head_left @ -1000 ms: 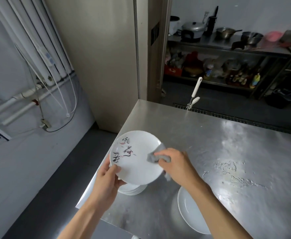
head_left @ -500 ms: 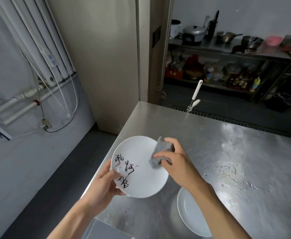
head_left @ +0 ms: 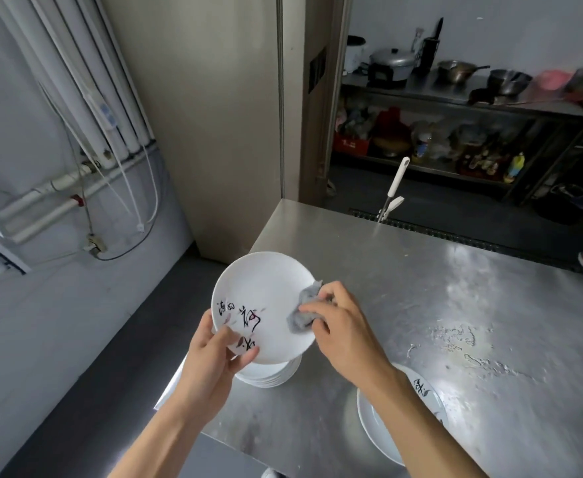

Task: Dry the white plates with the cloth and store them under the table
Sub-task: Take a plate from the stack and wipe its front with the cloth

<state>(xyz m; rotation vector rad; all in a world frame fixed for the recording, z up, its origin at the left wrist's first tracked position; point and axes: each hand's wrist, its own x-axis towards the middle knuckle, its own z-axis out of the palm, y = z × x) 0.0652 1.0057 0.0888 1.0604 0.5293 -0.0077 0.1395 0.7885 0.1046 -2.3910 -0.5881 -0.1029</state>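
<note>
My left hand [head_left: 219, 353] grips the near rim of a white plate [head_left: 260, 291] with black calligraphy, held tilted above the table's left corner. A crumpled grey cloth [head_left: 304, 313] is pressed on the plate's right side, pinched in my right hand [head_left: 338, 326]. Under the held plate sits a stack of white plates [head_left: 273, 374] on the steel table [head_left: 455, 305]. Another white plate stack [head_left: 386, 429] lies at the near edge, partly hidden by my right forearm.
Water drops [head_left: 455, 343] mark the tabletop to the right. A white-handled tool [head_left: 395, 188] stands behind the table's far edge. Shelves with pots and bottles [head_left: 455, 108] fill the back right. Left of the table the dark floor [head_left: 110, 357] drops away below wall pipes.
The plate has turned in my left hand, so the calligraphy moved from the upper left toward my thumb. The cloth has kept rubbing the plate's right side.
</note>
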